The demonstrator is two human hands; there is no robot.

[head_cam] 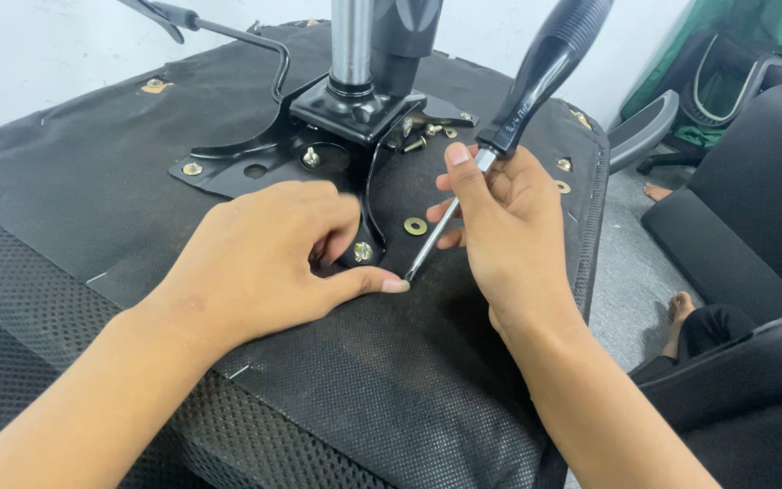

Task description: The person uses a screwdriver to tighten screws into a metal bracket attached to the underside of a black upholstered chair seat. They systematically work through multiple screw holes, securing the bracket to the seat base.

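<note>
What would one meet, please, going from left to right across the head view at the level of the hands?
Left hand → bolt in the black metal plate → loose washer → right hand holding the screwdriver → another person's bare foot.

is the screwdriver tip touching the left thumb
Touching: the head view shows the screwdriver shaft's tip meeting the left hand at its thumbnail, no gap visible. The right hand grips the shaft.

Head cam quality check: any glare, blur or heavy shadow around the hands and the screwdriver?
Head view: even, soft light, only faint shadows under the left hand and right hand; mild glare on the screwdriver handle and the chrome column; hands and black mounting plate sharp; top edge crops the handle.
</note>
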